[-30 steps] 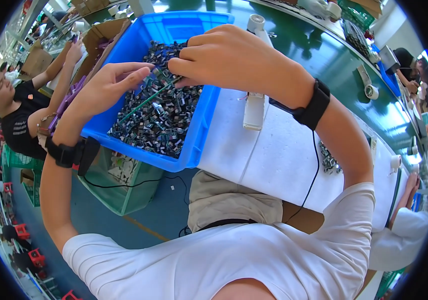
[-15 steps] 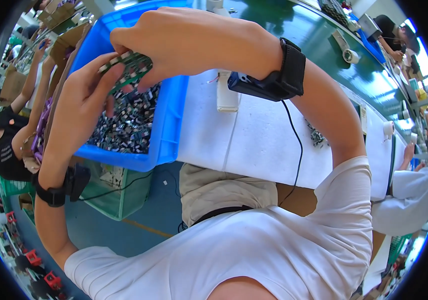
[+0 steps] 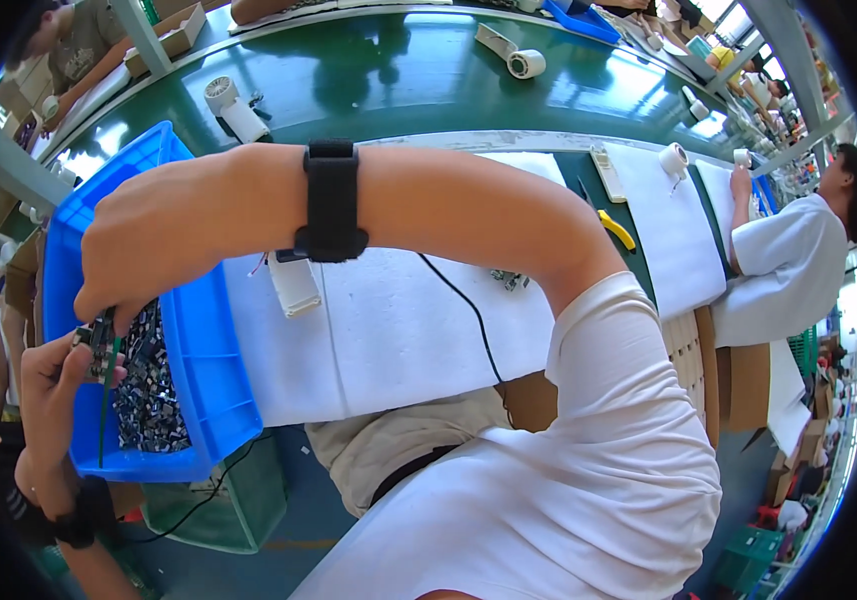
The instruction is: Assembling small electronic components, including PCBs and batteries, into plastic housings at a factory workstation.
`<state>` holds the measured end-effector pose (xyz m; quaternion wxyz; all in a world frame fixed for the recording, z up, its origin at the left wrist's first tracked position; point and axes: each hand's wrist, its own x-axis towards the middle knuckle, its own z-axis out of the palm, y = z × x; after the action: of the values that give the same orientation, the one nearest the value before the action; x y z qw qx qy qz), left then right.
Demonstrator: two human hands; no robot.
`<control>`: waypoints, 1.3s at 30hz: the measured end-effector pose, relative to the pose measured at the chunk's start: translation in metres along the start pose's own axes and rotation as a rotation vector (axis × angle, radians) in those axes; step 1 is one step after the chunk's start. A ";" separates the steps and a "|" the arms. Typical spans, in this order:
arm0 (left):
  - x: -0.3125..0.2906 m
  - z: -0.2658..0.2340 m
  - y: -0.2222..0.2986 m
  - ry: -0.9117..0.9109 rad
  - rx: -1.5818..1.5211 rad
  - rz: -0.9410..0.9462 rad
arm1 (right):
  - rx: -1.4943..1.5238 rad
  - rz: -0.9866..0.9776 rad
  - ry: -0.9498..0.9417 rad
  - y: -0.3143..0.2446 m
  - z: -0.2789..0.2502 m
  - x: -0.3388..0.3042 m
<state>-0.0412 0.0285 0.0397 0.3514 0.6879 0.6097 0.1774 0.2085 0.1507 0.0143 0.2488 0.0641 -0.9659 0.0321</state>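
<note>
Over the left side of a blue bin (image 3: 214,385), both my hands are closed on a small green circuit board panel (image 3: 101,345). My left hand (image 3: 47,385) grips it from below, fingers curled round its edge. From above, my right hand (image 3: 144,230) pinches its upper end, and the back of this hand hides part of the board. A thin green strip (image 3: 103,425) hangs down beside the panel; I cannot tell whether it is still joined to it. Many small dark circuit boards (image 3: 149,400) are heaped inside the bin. Black bands circle both wrists.
A white foam sheet (image 3: 399,350) covers the bench, with a white casing (image 3: 294,287) and a few small boards (image 3: 509,279) on it. Yellow-handled pliers (image 3: 617,230) lie further right. Beyond runs a green conveyor (image 3: 379,75) carrying white fan parts (image 3: 237,108). A co-worker (image 3: 789,250) sits at right.
The view has swung right, so bin and hands appear further left and lower. The panel showed broad side up before; now it stands more upright, with the thin strip hanging.
</note>
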 end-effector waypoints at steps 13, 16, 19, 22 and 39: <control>0.025 0.000 -0.024 -0.308 -0.103 -0.066 | -0.585 -0.362 0.236 0.000 0.008 -0.011; 0.020 0.008 -0.026 -0.146 -0.088 0.010 | -0.533 -0.321 0.155 -0.001 -0.002 -0.011; 0.015 0.008 -0.016 0.046 0.012 0.130 | -0.273 0.070 -0.230 -0.007 -0.009 -0.004; 0.008 0.012 0.013 0.012 -0.309 0.243 | 0.003 0.142 -0.106 -0.004 -0.007 0.006; 0.001 0.008 0.017 -0.077 0.082 0.236 | 0.097 0.104 -0.004 -0.024 -0.010 0.009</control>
<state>-0.0237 0.0272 0.0460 0.3226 0.7750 0.5175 0.1659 0.2088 0.1268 0.0277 0.2414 0.0258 -0.9657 0.0915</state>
